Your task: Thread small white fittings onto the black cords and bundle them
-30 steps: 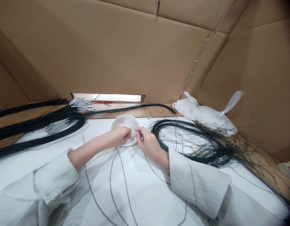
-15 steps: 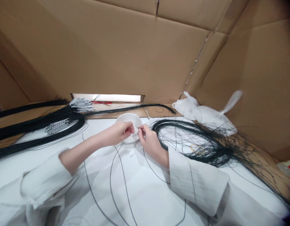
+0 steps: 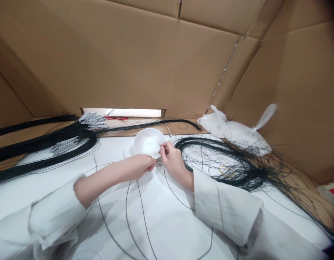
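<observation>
Cardboard walls (image 3: 145, 61) enclose a white surface (image 3: 169, 224), where a loose tangle of black cords (image 3: 237, 162) spreads on the right, tidier black bundles (image 3: 42, 144) lie on the left, and a knotted white plastic bag (image 3: 231, 131) rests by the far right wall. A small white bowl (image 3: 149, 141) sits just beyond both hands. The right hand (image 3: 172, 160) pinches the tip of a thin black cord (image 3: 160, 146) over the bowl's near rim, while the left hand (image 3: 143, 164) is curled closed just beside it, with its contents hidden.
</observation>
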Motion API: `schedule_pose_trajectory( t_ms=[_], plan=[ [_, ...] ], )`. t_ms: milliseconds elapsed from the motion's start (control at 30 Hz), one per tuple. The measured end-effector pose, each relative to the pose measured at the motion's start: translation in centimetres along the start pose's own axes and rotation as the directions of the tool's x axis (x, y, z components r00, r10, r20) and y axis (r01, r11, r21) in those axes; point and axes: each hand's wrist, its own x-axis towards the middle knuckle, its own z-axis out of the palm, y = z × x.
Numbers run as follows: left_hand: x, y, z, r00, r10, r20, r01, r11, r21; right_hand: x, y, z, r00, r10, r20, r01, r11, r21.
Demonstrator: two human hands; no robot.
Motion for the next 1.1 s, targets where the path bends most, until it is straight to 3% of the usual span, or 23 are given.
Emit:
schedule_pose_trajectory(
  t_ms=[333,1100],
  plan=[
    [-0.8,0.4,-1.2,0.992,-0.067,0.108,0.066,0.998,0.006,0.1,-0.1,-0.1,1.000,0.015,0.004,-0.015,1.000,0.023],
    [-0.5,0.8,-0.5,0.995,-0.057,0.078,0.055,0.998,0.027,0.0,0.0,0.1,1.000,0.009,0.005,-0.009,1.000,0.030]
  ],
)
